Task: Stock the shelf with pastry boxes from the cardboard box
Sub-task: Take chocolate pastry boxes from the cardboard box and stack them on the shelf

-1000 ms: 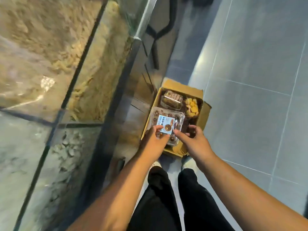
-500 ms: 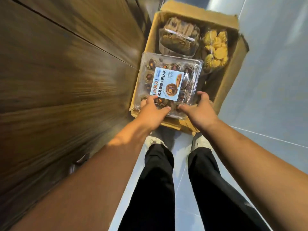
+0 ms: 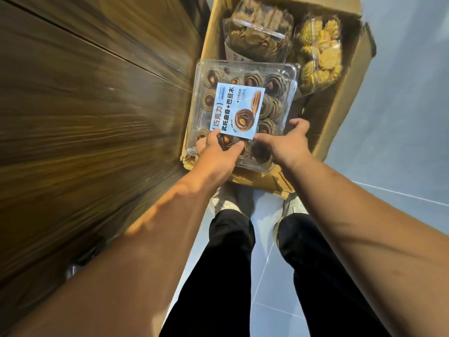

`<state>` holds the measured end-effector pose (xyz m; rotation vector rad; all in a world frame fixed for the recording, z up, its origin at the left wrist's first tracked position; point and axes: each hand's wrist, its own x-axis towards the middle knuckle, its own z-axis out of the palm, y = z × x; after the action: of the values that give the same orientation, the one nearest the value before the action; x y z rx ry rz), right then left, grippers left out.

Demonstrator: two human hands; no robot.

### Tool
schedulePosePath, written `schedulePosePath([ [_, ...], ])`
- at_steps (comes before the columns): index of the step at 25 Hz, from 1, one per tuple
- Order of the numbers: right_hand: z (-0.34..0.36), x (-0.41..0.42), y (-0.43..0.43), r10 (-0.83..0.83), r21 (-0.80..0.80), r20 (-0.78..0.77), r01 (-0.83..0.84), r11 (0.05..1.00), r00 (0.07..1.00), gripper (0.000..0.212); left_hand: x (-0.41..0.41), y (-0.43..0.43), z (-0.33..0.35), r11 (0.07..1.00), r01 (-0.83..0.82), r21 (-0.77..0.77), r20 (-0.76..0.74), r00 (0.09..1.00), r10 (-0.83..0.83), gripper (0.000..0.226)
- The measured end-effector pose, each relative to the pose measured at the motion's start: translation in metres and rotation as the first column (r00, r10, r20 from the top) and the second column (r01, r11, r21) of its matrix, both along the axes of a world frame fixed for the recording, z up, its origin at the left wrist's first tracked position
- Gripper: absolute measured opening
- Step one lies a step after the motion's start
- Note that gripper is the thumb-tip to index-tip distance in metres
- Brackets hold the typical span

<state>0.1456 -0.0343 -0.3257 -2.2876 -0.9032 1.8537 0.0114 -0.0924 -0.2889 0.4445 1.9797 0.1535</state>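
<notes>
Over the near end of the cardboard box (image 3: 340,117), the left hand (image 3: 218,153) and right hand (image 3: 289,142) each grip the near edge of a pastry box (image 3: 243,98), thumbs on its lid.

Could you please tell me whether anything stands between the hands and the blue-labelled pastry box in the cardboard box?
Nothing visible does. The left hand and right hand both grip the near edge of the pastry box, which lies on top in the cardboard box. The shelf is out of view, so that path cannot be judged.
</notes>
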Motion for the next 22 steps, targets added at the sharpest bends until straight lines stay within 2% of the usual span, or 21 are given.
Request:
schedulePosePath([
  [1, 0.002, -0.002, -0.003, 0.013, 0.027, -0.008, -0.013, 1.0, 1.0, 0.079, 0.001, -0.002, 0.0, 1.0, 0.01, 0.001, -0.012, 1.0, -0.01, 0.072],
  [3, 0.007, -0.005, -0.006, -0.027, -0.029, -0.111, 0.024, 0.999, 0.993, 0.072, 0.002, -0.004, 0.001, 1.0, 0.026, 0.005, -0.045, 0.999, -0.025, 0.07],
  [5, 0.013, -0.004, -0.004, -0.066, -0.101, -0.231, 0.043, 0.994, 0.971, 0.053, 0.003, -0.006, 0.004, 1.0, -0.001, 0.024, -0.043, 0.999, 0.002, 0.069],
  [7, 0.021, 0.0, -0.001, -0.091, -0.121, -0.281, 0.059, 0.991, 0.955, 0.036, 0.003, -0.008, 0.01, 0.998, -0.028, 0.061, -0.047, 0.998, 0.031, 0.065],
  [9, 0.03, 0.007, -0.005, -0.192, -0.165, -0.327, 0.144, 0.976, 0.925, 0.03, 0.0, -0.013, 0.021, 0.991, 0.081, 0.105, -0.139, 0.988, -0.066, 0.057],
  [11, 0.05, 0.02, -0.013, -0.282, -0.221, -0.375, 0.21, 0.952, 0.883, 0.033, -0.008, -0.017, 0.039, 0.953, 0.25, 0.173, -0.273, 0.942, -0.197, 0.051],
  [13, 0.083, 0.036, -0.014, -0.341, -0.244, -0.439, 0.254, 0.936, 0.831, 0.04, -0.017, -0.011, 0.067, 0.916, 0.313, 0.251, -0.393, 0.898, -0.2, 0.051],
  [15, 0.125, 0.053, -0.009, -0.321, -0.218, -0.511, 0.241, 0.946, 0.797, 0.049, -0.016, -0.003, 0.106, 0.939, 0.262, 0.224, -0.501, 0.857, -0.12, 0.055],
  [16, 0.15, 0.063, -0.007, -0.307, -0.203, -0.535, 0.234, 0.951, 0.787, 0.055, -0.012, -0.002, 0.125, 0.963, 0.156, 0.221, -0.489, 0.872, -0.029, 0.059],
  [17, 0.174, 0.07, -0.006, -0.29, -0.186, -0.553, 0.224, 0.957, 0.781, 0.061, -0.008, -0.001, 0.145, 0.969, -0.011, 0.248, -0.403, 0.908, 0.113, 0.062],
  [19, 0.223, 0.079, -0.003, -0.232, -0.146, -0.58, 0.18, 0.973, 0.781, 0.07, -0.007, -0.005, 0.189, 0.898, -0.352, 0.266, -0.032, 0.927, 0.373, 0.062],
  [21, 0.282, 0.087, 0.001, -0.15, -0.092, -0.594, 0.118, 0.989, 0.791, 0.076, -0.011, -0.015, 0.243, 0.883, -0.397, 0.25, 0.273, 0.904, 0.329, 0.045],
  [22, 0.309, 0.091, 0.005, -0.11, -0.07, -0.607, 0.085, 0.994, 0.787, 0.075, -0.013, -0.019, 0.272, 0.889, -0.363, 0.279, 0.335, 0.904, 0.265, 0.034],
])
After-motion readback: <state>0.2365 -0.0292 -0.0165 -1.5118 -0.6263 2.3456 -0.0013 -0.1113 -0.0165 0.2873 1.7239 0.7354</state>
